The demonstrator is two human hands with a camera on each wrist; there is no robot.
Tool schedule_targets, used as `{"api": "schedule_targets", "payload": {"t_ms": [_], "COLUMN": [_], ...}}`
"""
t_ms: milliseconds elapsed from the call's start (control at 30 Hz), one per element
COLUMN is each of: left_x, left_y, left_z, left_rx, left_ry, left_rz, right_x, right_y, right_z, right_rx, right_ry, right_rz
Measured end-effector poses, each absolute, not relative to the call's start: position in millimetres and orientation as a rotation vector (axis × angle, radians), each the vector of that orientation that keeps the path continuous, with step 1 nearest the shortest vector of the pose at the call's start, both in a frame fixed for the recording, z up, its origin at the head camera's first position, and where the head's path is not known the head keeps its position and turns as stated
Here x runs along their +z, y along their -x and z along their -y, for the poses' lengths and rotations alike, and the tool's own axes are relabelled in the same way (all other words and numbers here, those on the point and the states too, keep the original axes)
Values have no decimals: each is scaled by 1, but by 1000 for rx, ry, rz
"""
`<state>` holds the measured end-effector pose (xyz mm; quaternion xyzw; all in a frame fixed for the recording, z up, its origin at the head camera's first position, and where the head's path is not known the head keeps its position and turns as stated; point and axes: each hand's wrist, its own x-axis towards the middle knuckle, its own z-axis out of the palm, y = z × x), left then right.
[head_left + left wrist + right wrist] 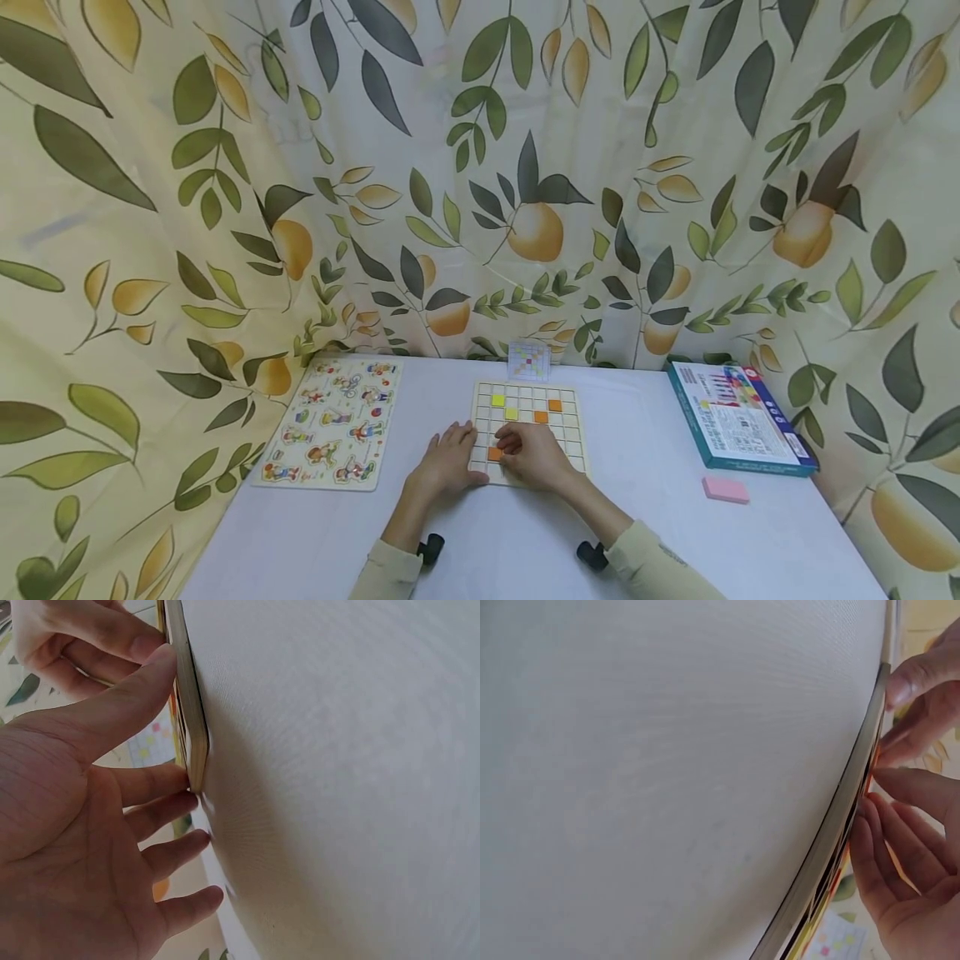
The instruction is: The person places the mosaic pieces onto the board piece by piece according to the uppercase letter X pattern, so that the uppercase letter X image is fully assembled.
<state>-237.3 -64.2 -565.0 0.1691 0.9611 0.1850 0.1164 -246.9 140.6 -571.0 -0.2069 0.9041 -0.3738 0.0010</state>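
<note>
A wooden grid board (527,390) lies on the table with yellow tiles (498,401) and orange tiles (555,406) in some of its squares. My left hand (448,462) is at its near left corner. In the left wrist view the thumb (159,666) presses the edge and the other fingers lie fairly straight along the side. My right hand (536,454) bends over the near part of the board, thumb and fingertips at a near orange tile (494,454). In the right wrist view the thumb and curled fingers of this hand (915,855) close in on the orange at the board's surface.
Behind the board stands a small pattern card (528,362). A picture board of little figures (327,425) lies to the left. On the right are a flat teal-edged box (742,417) and a pink block (725,489). A leaf-print curtain (480,208) hangs behind the table.
</note>
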Motion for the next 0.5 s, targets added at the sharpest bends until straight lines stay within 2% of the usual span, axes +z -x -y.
{"api": "schedule_targets", "payload": {"t_ms": [167, 500], "left_x": [-563, -563], "left_y": [236, 236], "left_z": [64, 64], "left_rx": [556, 557], "left_ry": [-493, -490], "left_rz": [-2806, -2811], "right_x": [-571, -572], "right_y": [243, 240], "right_z": [-146, -163], "right_rx": [-1210, -1285], "right_ry": [671, 524], "right_rz": [-2835, -2900]}}
